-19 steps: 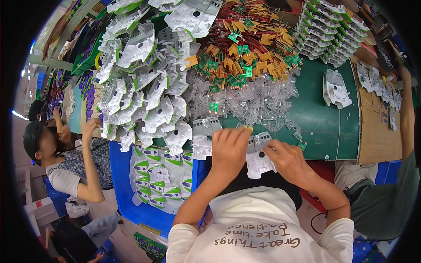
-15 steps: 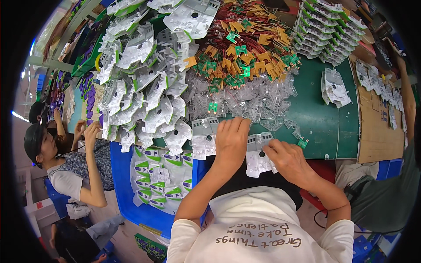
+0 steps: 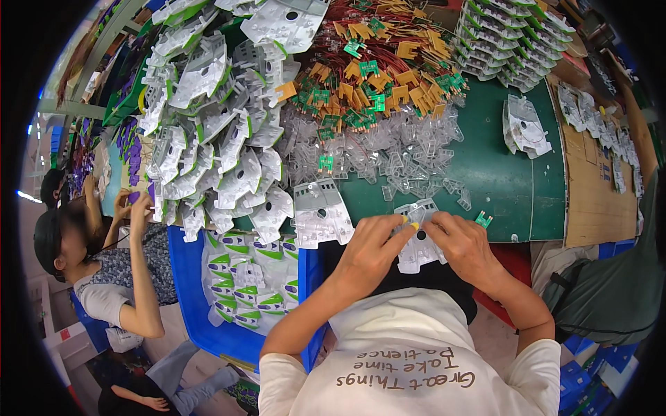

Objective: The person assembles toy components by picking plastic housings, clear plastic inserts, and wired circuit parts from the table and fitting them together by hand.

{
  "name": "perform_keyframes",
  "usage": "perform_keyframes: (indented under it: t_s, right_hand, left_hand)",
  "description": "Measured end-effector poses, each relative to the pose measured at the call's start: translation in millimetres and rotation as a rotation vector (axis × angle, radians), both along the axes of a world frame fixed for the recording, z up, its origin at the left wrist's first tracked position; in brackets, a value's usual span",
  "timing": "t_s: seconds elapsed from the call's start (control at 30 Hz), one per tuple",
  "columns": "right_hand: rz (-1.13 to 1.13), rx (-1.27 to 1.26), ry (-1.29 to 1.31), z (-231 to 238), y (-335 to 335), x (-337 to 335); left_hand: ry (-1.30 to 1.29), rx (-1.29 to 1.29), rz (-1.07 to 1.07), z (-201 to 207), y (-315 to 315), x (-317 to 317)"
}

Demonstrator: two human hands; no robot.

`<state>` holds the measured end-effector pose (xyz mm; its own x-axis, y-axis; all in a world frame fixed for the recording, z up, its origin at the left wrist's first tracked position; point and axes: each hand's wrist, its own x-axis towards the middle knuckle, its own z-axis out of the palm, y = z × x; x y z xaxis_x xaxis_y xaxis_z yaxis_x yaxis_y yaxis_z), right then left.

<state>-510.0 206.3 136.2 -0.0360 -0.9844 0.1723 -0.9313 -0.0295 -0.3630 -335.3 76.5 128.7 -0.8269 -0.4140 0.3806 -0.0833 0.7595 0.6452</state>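
Note:
A light grey plastic housing (image 3: 414, 258) with a round dark hole lies between my hands at the table's near edge. My left hand (image 3: 374, 248) is closed at its upper left, thumb and fingers pinched together; a small yellow bit (image 3: 416, 226) shows at the fingertips. My right hand (image 3: 463, 244) grips the housing's right side, its fingers curled over the top. Something clear seems to sit on the housing's upper part, though my fingers partly cover it. Left of my left hand rests a second grey housing (image 3: 322, 216). Beyond my hands lies a heap of clear plastic pieces (image 3: 374, 149).
Stacked white-and-green housings (image 3: 215, 139) rise at left, above a blue bin (image 3: 191, 298) of green-and-white parts. Behind the clear pieces are wired green circuit boards (image 3: 368, 68) and orange connectors (image 3: 416, 93). One board (image 3: 483, 220) lies near my right hand. Co-workers sit on both sides.
My left hand has moved right, from beside the second housing to the one in my right hand. My right fingers have shifted to its upper edge. The view has moved slightly.

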Motion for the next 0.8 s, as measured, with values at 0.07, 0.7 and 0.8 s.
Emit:
perform_keyframes:
  t_s: [0.07,0.7,0.8]
  right_hand:
    - [0.029,0.011,0.011,1.5,-0.3,-3.2]
    - [-0.095,0.021,-0.245,12.1,5.3,-15.4]
    - [-0.12,0.081,-0.282,16.1,11.7,-10.2]
  left_hand:
    - [-0.031,-0.125,-0.192,-3.4,-9.5,-6.9]
    - [0.025,-0.174,-0.083,-28.5,3.0,-22.3]
    - [0.048,-0.039,-0.037,-26.3,6.3,-26.9]
